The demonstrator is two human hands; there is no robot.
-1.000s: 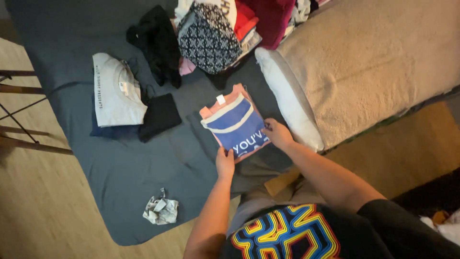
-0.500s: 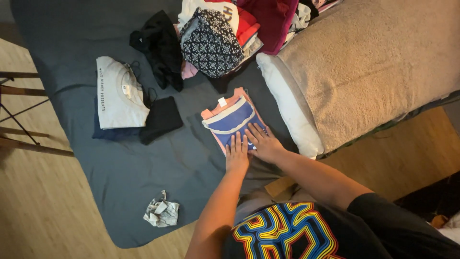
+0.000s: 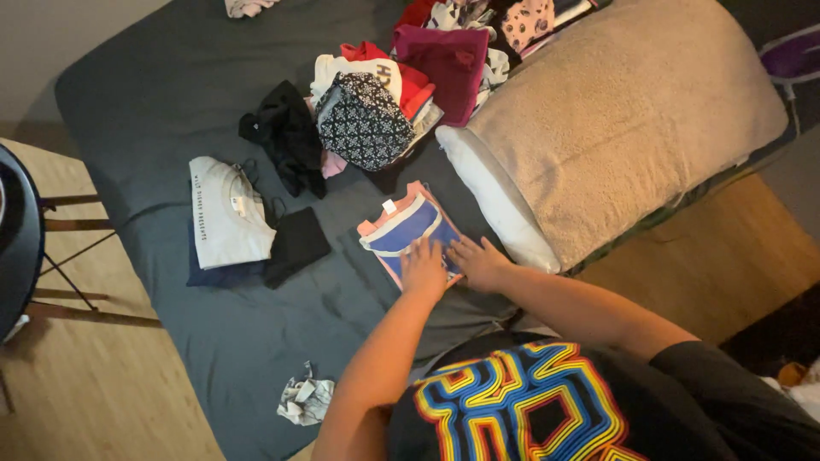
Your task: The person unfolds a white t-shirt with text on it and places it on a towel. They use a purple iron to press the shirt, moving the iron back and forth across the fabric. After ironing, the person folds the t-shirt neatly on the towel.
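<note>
The folded blue-and-pink shirt (image 3: 408,236) lay on the dark grey bed sheet (image 3: 171,102), just off the near corner of the white pillow (image 3: 495,205) that poked out from under the beige fleece blanket (image 3: 623,111). Its long axis ran diagonally, from the collar end up and to the left down toward the person's body, so both arms met it from its lower end. The left hand (image 3: 424,266) lay flat on the shirt's lower half, fingers spread and pressing, grasping nothing. The right hand (image 3: 480,261) rested just beside it at the shirt's lower right edge, also released and flat, partly on the sheet. The left hand sat squarely on the cloth and was the nearer to its middle.

Half a second earlier both hands were already pressing the same end. A second back they had been holding the shirt's lower corners, with more of its blue front showing.

Well apart to the left lay a folded white shirt (image 3: 226,213) on darker garments, next to a black garment (image 3: 295,243), with a heap of unfolded clothes (image 3: 384,94) beyond.
</note>
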